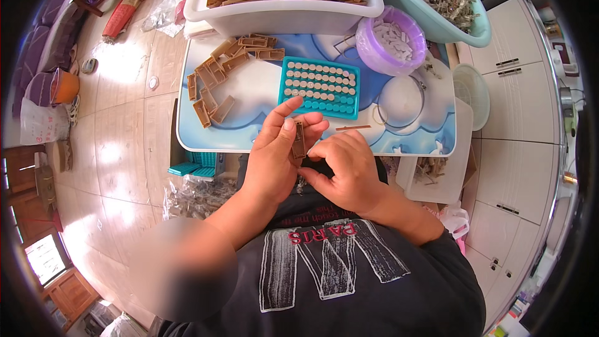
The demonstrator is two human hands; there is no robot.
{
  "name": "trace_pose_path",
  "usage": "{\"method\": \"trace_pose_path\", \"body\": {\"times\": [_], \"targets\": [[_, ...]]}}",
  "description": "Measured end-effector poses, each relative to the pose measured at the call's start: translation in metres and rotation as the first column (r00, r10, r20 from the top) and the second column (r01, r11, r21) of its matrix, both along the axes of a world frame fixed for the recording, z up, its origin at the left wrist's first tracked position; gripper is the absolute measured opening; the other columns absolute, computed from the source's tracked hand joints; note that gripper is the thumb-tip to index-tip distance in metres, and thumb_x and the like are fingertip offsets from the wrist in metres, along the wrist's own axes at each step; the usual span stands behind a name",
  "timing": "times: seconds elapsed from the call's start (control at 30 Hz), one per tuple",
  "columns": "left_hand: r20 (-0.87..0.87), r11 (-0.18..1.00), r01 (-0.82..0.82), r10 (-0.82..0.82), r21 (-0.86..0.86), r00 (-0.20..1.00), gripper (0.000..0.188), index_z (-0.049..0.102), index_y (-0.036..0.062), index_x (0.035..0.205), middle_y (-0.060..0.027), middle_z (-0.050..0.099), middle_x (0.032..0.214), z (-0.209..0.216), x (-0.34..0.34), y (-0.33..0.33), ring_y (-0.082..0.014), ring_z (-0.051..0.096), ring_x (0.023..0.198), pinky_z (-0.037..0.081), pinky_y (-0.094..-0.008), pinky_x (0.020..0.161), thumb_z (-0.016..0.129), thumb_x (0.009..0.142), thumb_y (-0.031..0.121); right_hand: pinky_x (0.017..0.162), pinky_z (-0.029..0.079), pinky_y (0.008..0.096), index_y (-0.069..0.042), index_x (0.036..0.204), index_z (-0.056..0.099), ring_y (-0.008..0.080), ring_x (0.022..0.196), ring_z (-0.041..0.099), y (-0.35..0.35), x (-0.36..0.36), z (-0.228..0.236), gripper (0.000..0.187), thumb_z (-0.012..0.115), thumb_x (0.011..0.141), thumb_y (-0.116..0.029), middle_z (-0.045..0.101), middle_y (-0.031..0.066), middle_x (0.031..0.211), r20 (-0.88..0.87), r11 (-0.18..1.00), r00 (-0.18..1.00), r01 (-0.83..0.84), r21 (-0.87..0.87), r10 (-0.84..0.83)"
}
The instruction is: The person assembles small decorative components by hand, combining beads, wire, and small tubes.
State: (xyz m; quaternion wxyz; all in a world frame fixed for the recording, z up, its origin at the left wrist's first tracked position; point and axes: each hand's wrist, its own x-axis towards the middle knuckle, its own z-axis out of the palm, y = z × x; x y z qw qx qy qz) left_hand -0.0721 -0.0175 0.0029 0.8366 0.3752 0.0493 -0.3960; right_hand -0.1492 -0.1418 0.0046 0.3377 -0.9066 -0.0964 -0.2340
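Left hand [268,156] is grasping a seemingly unfinished casing [299,140]; right hand [350,167] is working, hold unclear; loose casings [212,75] are waiting.

Gap between tray [340,113] and brown parts [222,110]

Tray [342,105]: mid worktop [249,103]
Caps [316,86]: in tray
Loose cases [212,75]: on worktop, left of tray
Tub [293,20]: behind tray, cases inside
Bowl [369,57]: right-behind tray
Basin [446,26]: right of tub, behind bowl
Thin strip [353,128]: before tray
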Motion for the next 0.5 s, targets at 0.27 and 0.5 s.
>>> {"method": "trace_pose_path", "body": {"times": [0.27,0.5], "targets": [[0.055,0.999,-0.039,0.040,-0.018,0.998,0.034,0.034,0.0041,0.132,-0.0140,0.055,0.112,-0.0016,-0.0009,-0.0014,-0.0232,0.056,0.108,0.045,-0.0324,0.094,0.032,0.100,0.014,0.065,0.039,0.0379,-0.009,0.085,0.052,0.0268,0.068,0.054,0.0068,-0.0008,-0.0095,0.025,0.070,0.068,-0.004,0.059,0.0040,0.073,-0.149,0.964,0.989,0.041,0.262,-0.002],[0.042,0.997,-0.063,0.065,-0.049,0.997,0.033,0.035,0.0032,0.131,-0.0142,0.055,0.112,-0.0028,0.0010,-0.0006,-0.0238,0.056,0.107,0.044,-0.0326,0.095,0.032,0.100,0.013,0.063,0.039,0.0376,-0.008,0.083,0.053,0.0274,0.067,0.054,0.0055,-0.0008,-0.0073,0.024,0.069,0.068,-0.002,0.059,0.0046,0.073,-0.168,0.945,0.985,0.090,0.314,-0.038]]}}
